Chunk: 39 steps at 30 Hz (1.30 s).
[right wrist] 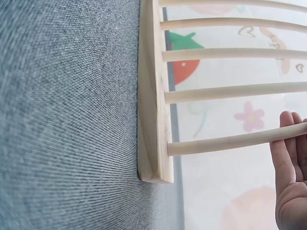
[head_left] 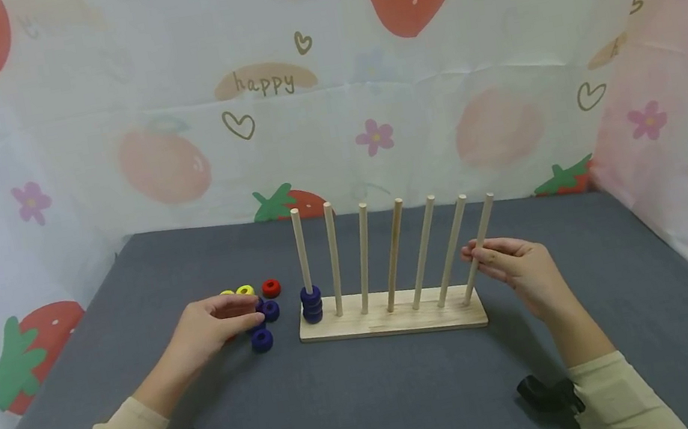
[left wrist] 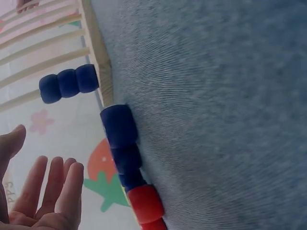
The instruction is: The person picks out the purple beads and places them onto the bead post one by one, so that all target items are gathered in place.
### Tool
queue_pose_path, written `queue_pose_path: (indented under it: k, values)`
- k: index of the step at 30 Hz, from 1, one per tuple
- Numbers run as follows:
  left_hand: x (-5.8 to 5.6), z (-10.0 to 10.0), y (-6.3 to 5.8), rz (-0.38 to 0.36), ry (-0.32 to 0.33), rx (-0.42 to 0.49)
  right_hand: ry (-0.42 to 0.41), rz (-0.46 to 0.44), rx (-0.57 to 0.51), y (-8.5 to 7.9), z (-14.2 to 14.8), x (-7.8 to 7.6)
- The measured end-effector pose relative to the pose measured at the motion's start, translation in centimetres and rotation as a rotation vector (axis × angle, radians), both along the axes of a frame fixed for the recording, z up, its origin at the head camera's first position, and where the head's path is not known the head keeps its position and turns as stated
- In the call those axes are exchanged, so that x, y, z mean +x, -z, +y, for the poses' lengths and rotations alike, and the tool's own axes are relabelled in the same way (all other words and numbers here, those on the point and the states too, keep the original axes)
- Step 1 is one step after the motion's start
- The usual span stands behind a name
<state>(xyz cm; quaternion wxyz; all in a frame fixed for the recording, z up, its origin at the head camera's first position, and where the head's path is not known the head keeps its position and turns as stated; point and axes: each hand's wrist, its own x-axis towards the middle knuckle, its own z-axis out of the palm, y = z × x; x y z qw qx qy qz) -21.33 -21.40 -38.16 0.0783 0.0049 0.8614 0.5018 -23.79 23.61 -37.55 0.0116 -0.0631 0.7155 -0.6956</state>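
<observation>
A wooden peg rack (head_left: 392,321) with several upright pegs stands on the table. Blue beads (head_left: 312,305) are stacked on its leftmost peg, three of them in the left wrist view. My left hand (head_left: 215,321) hovers over loose blue beads (head_left: 262,340), fingers apart; the left wrist view shows nothing between thumb and fingers (left wrist: 67,194). My right hand (head_left: 521,272) pinches the rightmost peg (head_left: 484,220) partway up, with the thumb in front and fingertips behind. In the right wrist view, fingers (right wrist: 287,165) lie against that peg; the thumb is out of view there.
Beyond the left hand lie yellow beads (head_left: 245,291) and a red bead (head_left: 271,288); the hand partly covers the pile. Grey cloth (head_left: 375,399) covers the table. A printed curtain (head_left: 175,60) hangs behind it and at both sides.
</observation>
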Motion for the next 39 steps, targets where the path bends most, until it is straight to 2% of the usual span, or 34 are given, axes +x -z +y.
queue_pose_path:
  k: [6,15,26,39]
  values:
    - [0.2,0.0,0.6,-0.026,0.044,0.008,0.002,0.001,-0.003,0.0,0.0,0.0]
    - [0.2,0.1,1.3,-0.03,0.033,-0.022,-0.005,0.0,-0.021,-0.1,0.1,0.0]
    - [0.2,0.1,1.7,-0.028,0.046,-0.069,-0.007,-0.001,-0.02,0.1,0.1,0.0]
    - [-0.1,0.4,1.9,-0.018,0.119,-0.131,-0.019,0.01,-0.012,0.1,0.2,0.0]
